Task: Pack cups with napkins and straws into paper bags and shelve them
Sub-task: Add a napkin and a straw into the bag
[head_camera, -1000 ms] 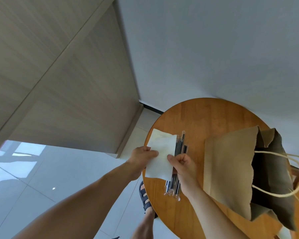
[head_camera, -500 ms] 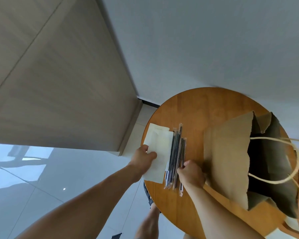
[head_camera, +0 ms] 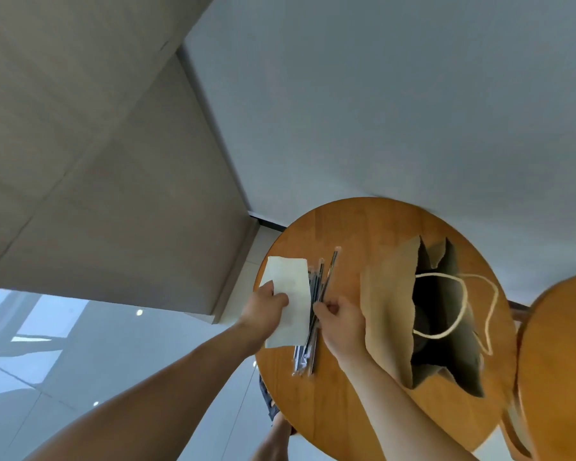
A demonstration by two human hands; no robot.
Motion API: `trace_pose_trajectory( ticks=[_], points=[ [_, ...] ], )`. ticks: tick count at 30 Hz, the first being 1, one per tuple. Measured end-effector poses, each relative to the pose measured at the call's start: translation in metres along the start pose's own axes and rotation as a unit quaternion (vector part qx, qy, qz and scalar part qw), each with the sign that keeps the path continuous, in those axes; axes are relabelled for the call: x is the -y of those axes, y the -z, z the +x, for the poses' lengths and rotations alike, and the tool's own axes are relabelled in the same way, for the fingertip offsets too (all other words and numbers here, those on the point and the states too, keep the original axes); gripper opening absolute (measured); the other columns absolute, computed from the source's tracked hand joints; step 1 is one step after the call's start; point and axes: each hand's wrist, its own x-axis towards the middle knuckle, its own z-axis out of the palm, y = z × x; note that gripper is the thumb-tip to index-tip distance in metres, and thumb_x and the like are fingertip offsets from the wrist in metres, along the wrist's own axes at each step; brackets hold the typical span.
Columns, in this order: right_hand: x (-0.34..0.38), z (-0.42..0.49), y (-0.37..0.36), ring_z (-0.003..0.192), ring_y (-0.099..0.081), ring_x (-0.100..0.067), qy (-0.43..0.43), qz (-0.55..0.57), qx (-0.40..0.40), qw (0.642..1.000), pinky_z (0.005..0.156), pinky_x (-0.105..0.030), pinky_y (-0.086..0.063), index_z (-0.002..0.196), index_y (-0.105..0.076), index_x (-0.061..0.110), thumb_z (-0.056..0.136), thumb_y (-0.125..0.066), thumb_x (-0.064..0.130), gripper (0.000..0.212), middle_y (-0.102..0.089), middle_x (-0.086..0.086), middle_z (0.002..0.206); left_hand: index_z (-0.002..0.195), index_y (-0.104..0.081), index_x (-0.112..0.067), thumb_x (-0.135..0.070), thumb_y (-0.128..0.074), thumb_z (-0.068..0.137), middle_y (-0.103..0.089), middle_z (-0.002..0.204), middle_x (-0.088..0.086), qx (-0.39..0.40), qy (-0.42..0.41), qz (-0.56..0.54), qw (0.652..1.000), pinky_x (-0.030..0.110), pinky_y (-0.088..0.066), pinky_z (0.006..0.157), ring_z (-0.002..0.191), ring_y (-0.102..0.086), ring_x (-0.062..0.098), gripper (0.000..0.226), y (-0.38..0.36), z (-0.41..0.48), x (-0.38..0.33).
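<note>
One round wooden surface (head_camera: pixel 363 227), carrying every item. One brown paper bag (head_camera: pixel 386 311) on its right half, mouth gaping, cord handles sagging across the opening, where an incoming load may snag. One white folded napkin (head_camera: pixel 293 294) at the left rim, gripped by the left hand (head_camera: pixel 263 304). Several dark, clear-wrapped straws (head_camera: pixel 316 287) just beside it, pinched in the curled right hand (head_camera: pixel 340 317); the loose bundle may fan out and slip.
</note>
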Motion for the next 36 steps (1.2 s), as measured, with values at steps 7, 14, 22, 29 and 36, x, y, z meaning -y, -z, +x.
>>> trace_pose_trajectory(
  ticks=[7,14,22,29,36],
  points=[
    [0.099,-0.029,0.049,0.061,-0.063,-0.011,0.025,0.122,0.068,0.99,0.059,-0.025,-0.052,0.089,-0.068,0.017,0.086,-0.074,0.015,0.007,-0.069,-0.002,0.074,0.114,-0.062,-0.012,-0.011,-0.052,0.092,-0.068,0.109,0.014,0.028,-0.035,-0.091,0.995,0.054,-0.053,0.094,0.101,-0.066,0.035,0.024,0.008,-0.045,-0.057],
    [0.136,-0.05,0.086,0.09,-0.062,-0.011,0.098,0.021,0.009,0.995,0.079,-0.027,-0.053,0.096,-0.063,0.022,0.076,-0.084,0.032,0.031,-0.065,0.006,0.094,0.114,-0.064,-0.011,-0.002,-0.046,0.092,-0.071,0.102,0.015,0.063,-0.123,-0.142,0.98,0.045,-0.055,0.082,0.094,-0.068,0.033,0.03,0.019,-0.091,-0.097],
    [0.16,-0.08,0.129,0.081,-0.072,-0.011,0.115,0.087,0.073,0.987,0.071,-0.027,-0.058,0.097,-0.071,0.021,0.084,-0.077,0.026,0.015,-0.076,0.001,0.095,0.122,-0.06,-0.019,-0.006,-0.042,0.095,-0.071,0.107,0.012,0.123,-0.204,-0.122,0.964,0.047,-0.057,0.086,0.099,-0.067,0.034,0.035,0.009,-0.127,-0.132],
    [0.161,-0.092,0.17,0.079,-0.071,-0.012,0.147,0.089,-0.017,0.985,0.073,-0.036,-0.061,0.091,-0.069,0.022,0.083,-0.077,0.018,0.011,-0.074,0.002,0.089,0.124,-0.054,-0.027,-0.016,-0.039,0.1,-0.068,0.113,0.01,0.195,-0.221,-0.083,0.952,0.048,-0.057,0.088,0.104,-0.067,0.031,0.03,-0.022,-0.141,-0.149],
    [0.172,-0.071,0.239,0.084,-0.067,-0.016,0.165,0.151,-0.177,0.958,0.063,-0.028,-0.052,0.096,-0.064,0.014,0.091,-0.068,0.015,0.006,-0.069,0.0,0.092,0.149,-0.032,-0.023,-0.033,-0.064,0.09,-0.049,0.142,0.001,0.11,-0.226,0.288,0.924,0.031,-0.05,0.098,0.124,-0.053,0.018,0.067,-0.058,-0.117,-0.12]
  ],
)
